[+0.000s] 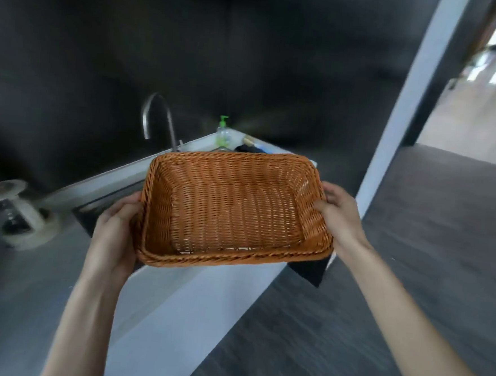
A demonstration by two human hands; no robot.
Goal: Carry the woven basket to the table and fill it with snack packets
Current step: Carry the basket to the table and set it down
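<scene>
Carry step. Woven basket (233,210) empty, held in the air above the sink surface (157,293) edge; left hand (114,234) and right hand (340,217) each clasp a short end. Advice: keep it level, grip even. Opening faces up; long axis runs left-right between the hands.

— How do the arms stand?
— Both bare forearms reach forward from the bottom of the view, angling inward toward each other.
— And the left grip (114,231)?
— Palm turned inward, fingers curled and closed around the short side of the woven basket (233,207).
— The right grip (340,215)?
— Clamped on the opposite side, thumb over the rim, fingers wrapped outside.
</scene>
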